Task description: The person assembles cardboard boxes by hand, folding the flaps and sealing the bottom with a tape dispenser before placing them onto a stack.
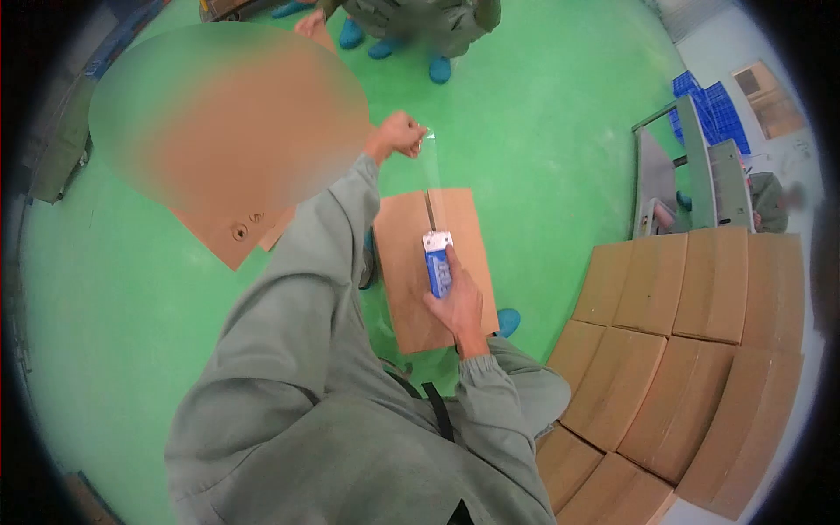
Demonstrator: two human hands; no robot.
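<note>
Here, 1 tape dispenser [438, 267], 1 carton [437, 262], 2 hands gripping

Lighting: bright, even, overhead; shadows faint. Fisheye bending, black vignette corners. Large blurred patch upper left. Mild softness toward the rim.

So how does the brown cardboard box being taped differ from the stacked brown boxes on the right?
The brown cardboard box being taped sits alone on the green floor, with the right hand running a blue tape dispenser along its seam. The stacked brown boxes are packed edge to edge and untouched. Both are plain brown cardboard.
</note>
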